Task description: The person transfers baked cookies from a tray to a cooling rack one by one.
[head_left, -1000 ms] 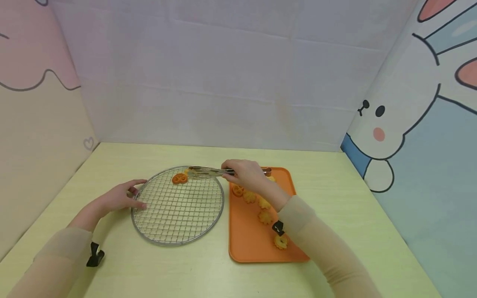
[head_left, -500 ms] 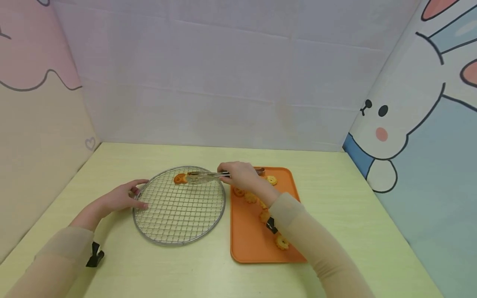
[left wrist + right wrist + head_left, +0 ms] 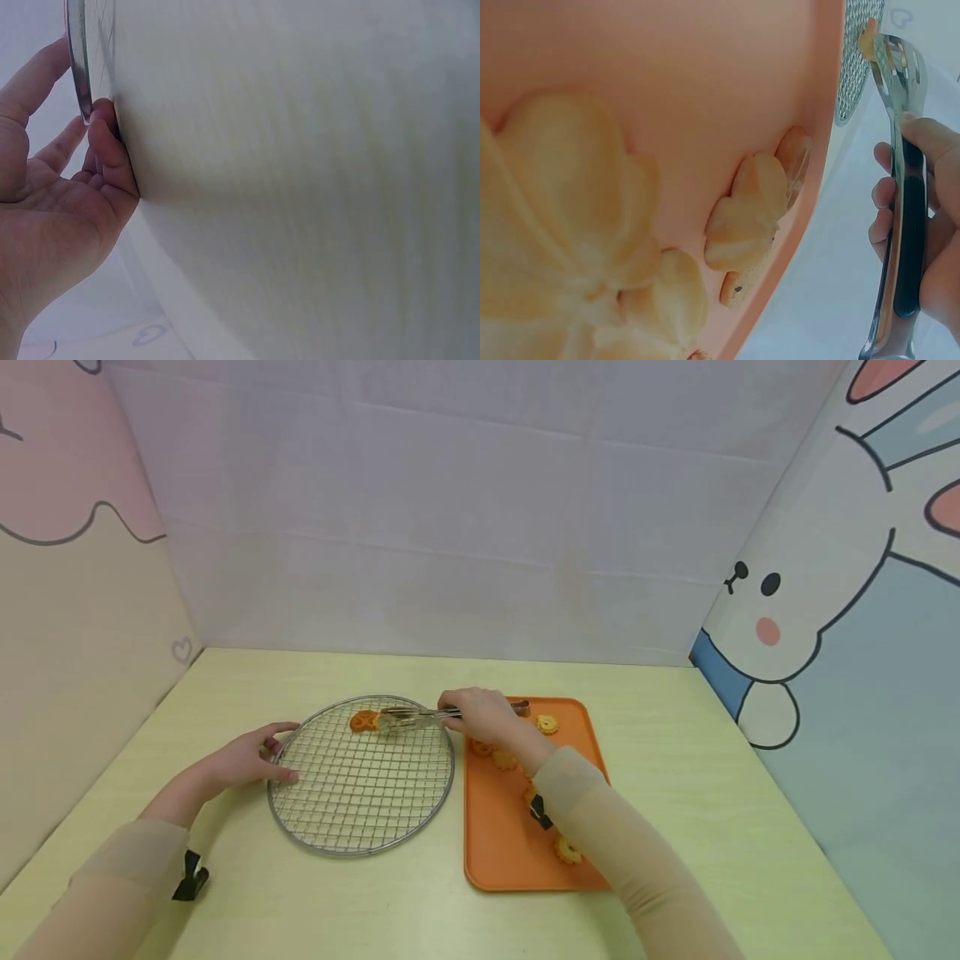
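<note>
My right hand (image 3: 480, 714) grips metal tongs (image 3: 909, 232) with dark handle grips, its fingers curled round them. The slotted tong heads lie over the far part of a round wire rack (image 3: 352, 793). At their tips a yellow cookie (image 3: 867, 45) shows, mostly covered by the tongs in the head view. Right beside it on the mesh sits a brown pretzel-shaped cookie (image 3: 363, 721). My left hand (image 3: 243, 758) holds the rack's left rim, thumb over the mesh; in the left wrist view the curled fingers are at the metal rim (image 3: 78, 64), low against the table.
An orange tray (image 3: 498, 864) stands right of the rack with several cookies on it, among them a yellow ring cookie (image 3: 547, 724) at the far end and another cookie (image 3: 568, 849) near the front. My right forearm crosses above the tray. A pale wall (image 3: 450, 527) closes off the back.
The tongs have moved slightly left and nearer, bringing the yellow cookie from behind the brown pretzel-shaped one to its right side. My left hand stays at the rim.
</note>
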### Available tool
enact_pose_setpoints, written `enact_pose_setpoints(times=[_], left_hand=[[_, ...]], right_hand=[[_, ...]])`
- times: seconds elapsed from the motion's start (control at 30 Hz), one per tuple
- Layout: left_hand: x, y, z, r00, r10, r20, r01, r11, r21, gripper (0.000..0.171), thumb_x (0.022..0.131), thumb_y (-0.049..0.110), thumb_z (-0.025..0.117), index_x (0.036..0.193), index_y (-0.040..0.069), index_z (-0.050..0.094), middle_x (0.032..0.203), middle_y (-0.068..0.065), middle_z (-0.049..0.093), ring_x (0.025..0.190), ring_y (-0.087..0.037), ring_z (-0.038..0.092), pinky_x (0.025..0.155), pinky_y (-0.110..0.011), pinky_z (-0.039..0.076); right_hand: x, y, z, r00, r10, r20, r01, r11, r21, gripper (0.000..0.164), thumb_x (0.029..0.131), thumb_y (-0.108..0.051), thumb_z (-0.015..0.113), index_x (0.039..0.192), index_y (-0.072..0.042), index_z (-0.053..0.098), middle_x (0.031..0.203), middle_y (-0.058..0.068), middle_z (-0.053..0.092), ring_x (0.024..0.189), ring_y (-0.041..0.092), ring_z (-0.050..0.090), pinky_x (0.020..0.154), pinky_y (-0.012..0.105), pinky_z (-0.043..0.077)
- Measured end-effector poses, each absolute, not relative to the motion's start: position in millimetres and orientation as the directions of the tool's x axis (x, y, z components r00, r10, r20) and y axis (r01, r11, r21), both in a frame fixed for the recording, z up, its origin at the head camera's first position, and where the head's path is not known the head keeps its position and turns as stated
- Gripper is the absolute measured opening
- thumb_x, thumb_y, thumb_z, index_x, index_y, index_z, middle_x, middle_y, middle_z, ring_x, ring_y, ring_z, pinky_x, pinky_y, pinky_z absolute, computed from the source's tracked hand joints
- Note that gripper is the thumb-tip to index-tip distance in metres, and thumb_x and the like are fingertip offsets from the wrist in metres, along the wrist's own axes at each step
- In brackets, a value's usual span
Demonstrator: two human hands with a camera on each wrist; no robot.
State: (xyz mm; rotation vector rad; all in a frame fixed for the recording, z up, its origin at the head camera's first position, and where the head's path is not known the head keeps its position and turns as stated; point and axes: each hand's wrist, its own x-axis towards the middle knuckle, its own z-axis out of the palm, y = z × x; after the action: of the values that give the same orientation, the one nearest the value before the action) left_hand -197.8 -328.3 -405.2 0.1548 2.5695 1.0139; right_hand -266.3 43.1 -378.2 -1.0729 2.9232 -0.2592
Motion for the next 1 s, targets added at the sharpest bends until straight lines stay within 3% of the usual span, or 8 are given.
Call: enact_pose_setpoints(times=[0.5,0.77,1.0], left_hand=[[-198.7,-328.5,-405.8,-0.926,0.236,-0.295,-0.028,0.736,0.677,0.097,0.074,0.035,0.080,0.146,0.001,0.024,0.107,-0.017,0.042,0.092,-0.025,0.040,0.072,-0.033,0.034],[-199.8,-329.4,-407.0,-0.924,0.241,-0.297,-0.029,0.730,0.683,0.097,0.074,0.034,0.080,0.146,0.001,0.024,0.107,-0.017,0.042,0.091,-0.025,0.040,0.072,-0.033,0.034],[-198.6,-328.9,-405.9,-0.924,0.240,-0.296,-0.030,0.728,0.684,0.097,0.074,0.034,0.080,0.146,0.000,0.024,0.106,-0.017,0.042,0.091,-0.025,0.040,0.071,-0.033,0.034]], right_hand=[[-272.7,49.2,-385.4,-0.800,-0.600,-0.013,-0.585,0.784,-0.208,0.024,0.094,-0.036,0.056,0.112,-0.022,0.062,0.102,-0.005,0.066,0.075,0.010,0.059,0.058,0.026,0.044],[-272.8,59.6,-382.1,-0.800,-0.598,-0.047,-0.561,0.774,-0.294,0.024,0.094,-0.034,0.057,0.113,-0.020,0.063,0.101,-0.003,0.066,0.081,0.010,0.060,0.069,0.028,0.048],[-273.2,63.9,-382.5,-0.803,-0.592,-0.063,-0.557,0.784,-0.274,0.030,0.093,-0.037,0.058,0.116,-0.019,0.061,0.104,-0.002,0.065,0.086,0.012,0.060,0.071,0.031,0.048]])
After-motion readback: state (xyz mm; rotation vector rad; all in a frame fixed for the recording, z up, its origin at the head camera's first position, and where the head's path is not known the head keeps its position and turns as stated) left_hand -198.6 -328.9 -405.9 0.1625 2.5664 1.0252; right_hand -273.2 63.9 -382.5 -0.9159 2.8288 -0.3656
